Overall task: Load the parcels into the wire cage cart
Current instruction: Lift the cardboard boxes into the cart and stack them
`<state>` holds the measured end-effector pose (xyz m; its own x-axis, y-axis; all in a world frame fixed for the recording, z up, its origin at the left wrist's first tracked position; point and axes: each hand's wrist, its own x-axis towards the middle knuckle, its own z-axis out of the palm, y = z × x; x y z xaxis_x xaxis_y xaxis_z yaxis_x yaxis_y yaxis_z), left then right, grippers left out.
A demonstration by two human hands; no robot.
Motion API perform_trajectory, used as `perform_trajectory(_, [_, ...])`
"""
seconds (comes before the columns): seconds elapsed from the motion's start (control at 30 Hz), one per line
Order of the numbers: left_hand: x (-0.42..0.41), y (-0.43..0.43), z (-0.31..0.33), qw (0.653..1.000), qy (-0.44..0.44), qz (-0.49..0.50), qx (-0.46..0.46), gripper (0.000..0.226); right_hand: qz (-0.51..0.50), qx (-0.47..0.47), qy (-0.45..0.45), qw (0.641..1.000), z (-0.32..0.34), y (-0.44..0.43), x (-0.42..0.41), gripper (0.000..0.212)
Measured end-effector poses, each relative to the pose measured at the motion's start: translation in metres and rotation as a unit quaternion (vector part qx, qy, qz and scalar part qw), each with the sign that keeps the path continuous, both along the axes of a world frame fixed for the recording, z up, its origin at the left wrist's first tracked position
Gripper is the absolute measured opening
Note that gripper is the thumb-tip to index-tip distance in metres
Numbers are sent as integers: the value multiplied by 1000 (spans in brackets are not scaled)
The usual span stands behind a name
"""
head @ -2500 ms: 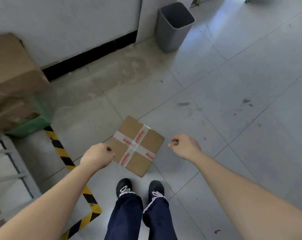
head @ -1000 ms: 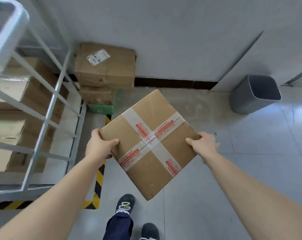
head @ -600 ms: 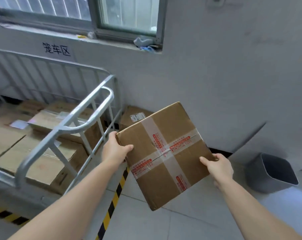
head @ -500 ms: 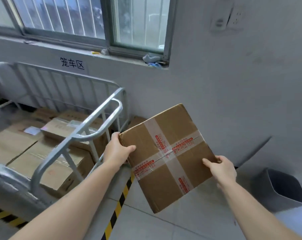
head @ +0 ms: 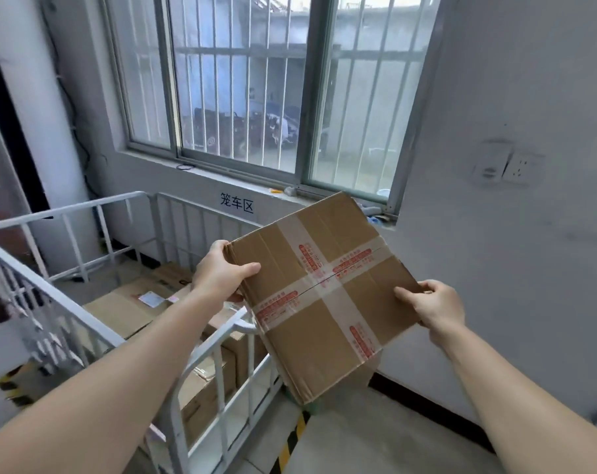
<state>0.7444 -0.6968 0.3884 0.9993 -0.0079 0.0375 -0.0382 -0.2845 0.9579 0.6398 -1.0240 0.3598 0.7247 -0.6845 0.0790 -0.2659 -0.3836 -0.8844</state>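
Note:
I carry a brown cardboard parcel [head: 324,295] crossed with clear tape that has red print. My left hand [head: 221,273] grips its left corner, thumb on top. My right hand [head: 433,307] grips its right corner. The parcel is held tilted in the air, beside and just above the right-hand rail of the white wire cage cart [head: 95,326]. Inside the cart lie several brown parcels [head: 126,309], one with a white label.
A barred window [head: 273,90] fills the wall behind the cart, with a sill below it. A grey wall with a socket [head: 521,169] stands to the right. Yellow-black floor tape [head: 290,443] runs by the cart's corner. A dark panel [head: 2,172] is at far left.
I picked the parcel up off the floor with both hands, lifted it and turned left. It is now higher and nearer the cart's right rail.

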Motion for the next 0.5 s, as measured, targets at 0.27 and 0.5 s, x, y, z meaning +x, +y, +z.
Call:
perform_trajectory(0.27, [24, 143, 35, 994, -7, 43, -102, 55, 77, -40, -47, 995, 58, 123, 69, 34])
perform_trajectory(0.5, [44, 264, 45, 989, -26, 98, -112, 49, 119, -42, -66, 990, 72, 240, 119, 37])
